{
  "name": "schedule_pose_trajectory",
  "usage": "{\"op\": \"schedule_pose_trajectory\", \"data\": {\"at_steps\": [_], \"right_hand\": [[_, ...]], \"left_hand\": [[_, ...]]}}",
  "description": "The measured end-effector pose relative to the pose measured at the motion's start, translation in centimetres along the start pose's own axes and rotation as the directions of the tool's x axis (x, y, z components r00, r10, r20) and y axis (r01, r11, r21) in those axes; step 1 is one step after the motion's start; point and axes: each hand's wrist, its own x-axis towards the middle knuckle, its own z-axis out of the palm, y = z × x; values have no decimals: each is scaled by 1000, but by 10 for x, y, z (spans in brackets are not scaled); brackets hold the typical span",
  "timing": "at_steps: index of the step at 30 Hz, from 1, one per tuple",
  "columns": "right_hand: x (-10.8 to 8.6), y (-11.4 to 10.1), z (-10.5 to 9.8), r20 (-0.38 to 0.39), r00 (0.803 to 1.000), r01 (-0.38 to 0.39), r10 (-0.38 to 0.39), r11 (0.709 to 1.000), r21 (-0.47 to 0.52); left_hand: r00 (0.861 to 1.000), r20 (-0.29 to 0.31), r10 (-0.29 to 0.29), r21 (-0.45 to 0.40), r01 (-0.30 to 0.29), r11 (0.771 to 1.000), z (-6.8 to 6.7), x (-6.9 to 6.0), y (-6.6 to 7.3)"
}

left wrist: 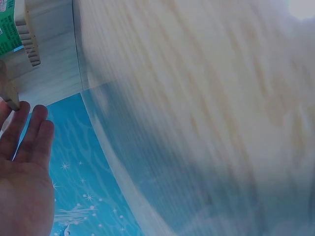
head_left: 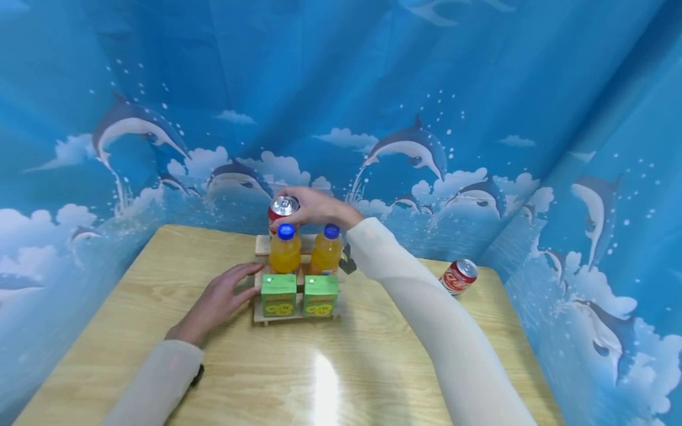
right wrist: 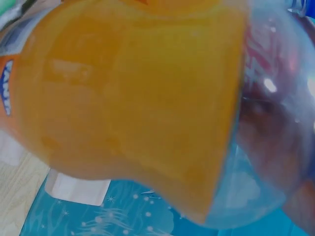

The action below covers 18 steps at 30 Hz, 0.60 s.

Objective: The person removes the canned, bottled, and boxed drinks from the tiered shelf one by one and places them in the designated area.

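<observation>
In the head view the right hand (head_left: 314, 206) grips a red can (head_left: 274, 214) by its upper part, at the top tier of a small wooden rack (head_left: 263, 245). Two orange drink bottles (head_left: 285, 254) with blue caps stand on the middle tier, and two green boxes (head_left: 279, 296) on the lowest. The left hand (head_left: 218, 300) lies at the rack's left side, its fingers extended; in the left wrist view its fingertips touch a wooden end of the rack (left wrist: 11, 93). An orange bottle (right wrist: 128, 88) fills most of the right wrist view and partly hides the right hand (right wrist: 275, 142).
Another red can (head_left: 458, 277) stands on the wooden table (head_left: 240, 367) at the right, beside the right forearm. A dark object (head_left: 348, 260) shows between the rack and the right sleeve. Blue curtains with dolphins (head_left: 319, 89) rise behind and beside the table.
</observation>
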Motion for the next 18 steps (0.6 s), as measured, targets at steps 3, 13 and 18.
{"op": "schedule_pose_trajectory", "data": {"at_steps": [3,13,18], "right_hand": [[-2,-2,-2,-38,999,-5,5,1000,6],[-12,-5,-10,-179,984,-11,6,1000,-25],[-19,-7,-13,-210,978,-28,19,999,-36]], "left_hand": [[1000,-5,9,1,-9,1000,0,0,0],[1000,1,-9,-4,9,1000,1,0,-1],[1000,-4,0,-9,0,1000,2,1,-2]]}}
